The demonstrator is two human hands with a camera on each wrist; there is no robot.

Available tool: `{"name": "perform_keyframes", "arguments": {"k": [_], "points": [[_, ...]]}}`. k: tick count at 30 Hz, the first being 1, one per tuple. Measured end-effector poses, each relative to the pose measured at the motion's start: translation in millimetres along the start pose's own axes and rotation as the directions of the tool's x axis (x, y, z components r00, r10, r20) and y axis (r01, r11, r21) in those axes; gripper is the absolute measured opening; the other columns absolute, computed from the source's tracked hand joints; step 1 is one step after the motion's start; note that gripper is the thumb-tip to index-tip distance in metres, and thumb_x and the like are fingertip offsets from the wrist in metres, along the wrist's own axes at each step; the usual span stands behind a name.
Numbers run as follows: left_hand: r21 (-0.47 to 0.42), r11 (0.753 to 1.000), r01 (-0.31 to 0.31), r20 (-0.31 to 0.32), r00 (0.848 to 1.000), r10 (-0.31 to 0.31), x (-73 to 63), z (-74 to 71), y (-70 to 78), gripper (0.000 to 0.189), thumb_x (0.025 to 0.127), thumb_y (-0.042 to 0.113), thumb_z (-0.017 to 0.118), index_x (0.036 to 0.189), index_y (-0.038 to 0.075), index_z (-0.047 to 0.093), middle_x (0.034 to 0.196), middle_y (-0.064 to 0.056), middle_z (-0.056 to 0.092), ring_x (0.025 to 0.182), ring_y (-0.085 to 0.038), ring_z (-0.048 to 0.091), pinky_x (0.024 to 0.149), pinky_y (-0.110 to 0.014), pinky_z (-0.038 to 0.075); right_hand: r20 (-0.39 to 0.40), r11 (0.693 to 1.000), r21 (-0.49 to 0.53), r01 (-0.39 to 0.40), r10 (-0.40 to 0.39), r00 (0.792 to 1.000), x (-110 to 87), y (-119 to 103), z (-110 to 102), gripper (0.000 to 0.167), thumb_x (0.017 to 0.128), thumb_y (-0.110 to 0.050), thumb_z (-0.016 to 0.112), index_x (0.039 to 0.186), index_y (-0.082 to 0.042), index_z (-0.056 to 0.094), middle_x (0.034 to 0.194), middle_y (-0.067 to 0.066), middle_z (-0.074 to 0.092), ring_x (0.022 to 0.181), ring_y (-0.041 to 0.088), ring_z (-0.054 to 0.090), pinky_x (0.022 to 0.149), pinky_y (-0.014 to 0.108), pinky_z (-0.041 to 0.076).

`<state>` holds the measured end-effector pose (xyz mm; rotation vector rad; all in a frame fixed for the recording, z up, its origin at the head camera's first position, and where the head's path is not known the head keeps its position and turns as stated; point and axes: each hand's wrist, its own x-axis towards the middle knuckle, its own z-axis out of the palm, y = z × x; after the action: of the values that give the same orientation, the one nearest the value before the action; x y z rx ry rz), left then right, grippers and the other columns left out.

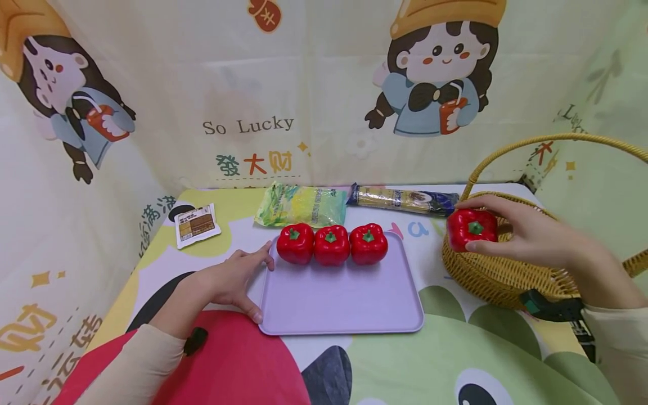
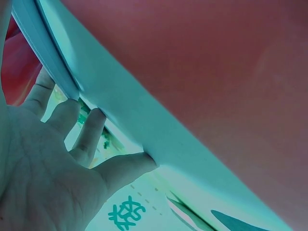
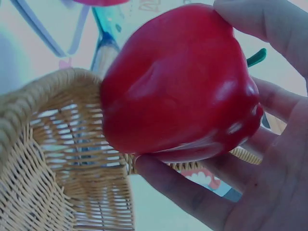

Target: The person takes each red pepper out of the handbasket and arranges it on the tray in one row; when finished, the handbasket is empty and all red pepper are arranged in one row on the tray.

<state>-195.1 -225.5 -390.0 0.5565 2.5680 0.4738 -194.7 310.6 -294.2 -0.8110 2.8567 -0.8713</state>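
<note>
My right hand (image 1: 531,230) holds a red bell pepper (image 1: 472,229) with a green stem, the thumb and fingers round its sides. It is over the rim of a wicker basket (image 1: 498,278). In the right wrist view the pepper (image 3: 178,86) looks glossy, with the basket's weave beside it. My left hand (image 1: 235,284) is spread along the left edge of a lilac tray (image 1: 339,301), thumb at the near corner and fingertips against the side. Three more red bell peppers (image 1: 331,246) sit in a row along the tray's far edge.
Behind the tray lie a green and yellow packet (image 1: 302,206) and a dark blue and gold packet (image 1: 403,200). A small white and brown sachet (image 1: 198,225) lies at the far left. The basket's tall handle (image 1: 557,138) arches up at the right. Printed cloth walls surround the table.
</note>
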Motion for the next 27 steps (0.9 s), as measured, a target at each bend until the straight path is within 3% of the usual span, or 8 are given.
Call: {"name": "perform_keyframes", "arguments": {"k": [3, 12, 20, 27], "points": [[-0.003, 1.000, -0.006, -0.004, 1.000, 0.006, 0.4, 0.3, -0.3, 0.097, 0.054, 0.061, 0.096, 0.131, 0.029, 0.047, 0.164, -0.012, 0.028, 0.136, -0.035, 0.036, 0.094, -0.052, 0.054, -0.023, 1.000, -0.019, 0.023, -0.024, 0.999, 0.6, -0.5, 2.9, 0.071, 0.082, -0.015, 0.088, 0.143, -0.024, 0.053, 0.129, -0.002, 0.057, 0.101, 0.007, 0.059, 0.069, 0.026, 0.058], [0.000, 1.000, -0.004, -0.005, 1.000, 0.004, -0.7, -0.3, 0.2, 0.099, 0.053, 0.062, 0.095, 0.133, 0.028, 0.047, 0.162, -0.013, 0.031, 0.136, -0.035, 0.037, 0.095, -0.053, 0.054, -0.035, 0.999, -0.045, -0.011, 0.009, 0.999, 5.9, -8.7, 5.9, 0.073, 0.081, -0.021, 0.089, 0.144, -0.027, 0.053, 0.131, -0.001, 0.059, 0.105, 0.007, 0.055, 0.070, 0.026, 0.057], [-0.007, 1.000, -0.001, 0.001, 1.000, 0.001, -0.6, 0.5, 0.0, 0.095, 0.054, 0.061, 0.095, 0.130, 0.030, 0.047, 0.165, -0.011, 0.026, 0.137, -0.035, 0.036, 0.094, -0.053, 0.055, 0.029, 0.999, 0.029, -0.015, 0.014, 0.999, 13.3, -15.9, 12.1, 0.071, 0.084, -0.022, 0.086, 0.146, -0.027, 0.050, 0.135, 0.005, 0.055, 0.115, 0.029, 0.054, 0.070, 0.028, 0.058], [-0.005, 1.000, 0.006, 0.000, 1.000, -0.006, -1.1, 0.1, 0.5, 0.098, 0.053, 0.062, 0.095, 0.132, 0.029, 0.046, 0.163, -0.012, 0.028, 0.137, -0.035, 0.036, 0.095, -0.053, 0.054, 0.100, 0.998, 0.056, 0.036, -0.042, 0.994, 22.1, -17.9, 25.9, 0.065, 0.088, -0.025, 0.083, 0.143, -0.023, 0.050, 0.130, 0.004, 0.058, 0.112, 0.028, 0.059, 0.078, 0.030, 0.059]]}}
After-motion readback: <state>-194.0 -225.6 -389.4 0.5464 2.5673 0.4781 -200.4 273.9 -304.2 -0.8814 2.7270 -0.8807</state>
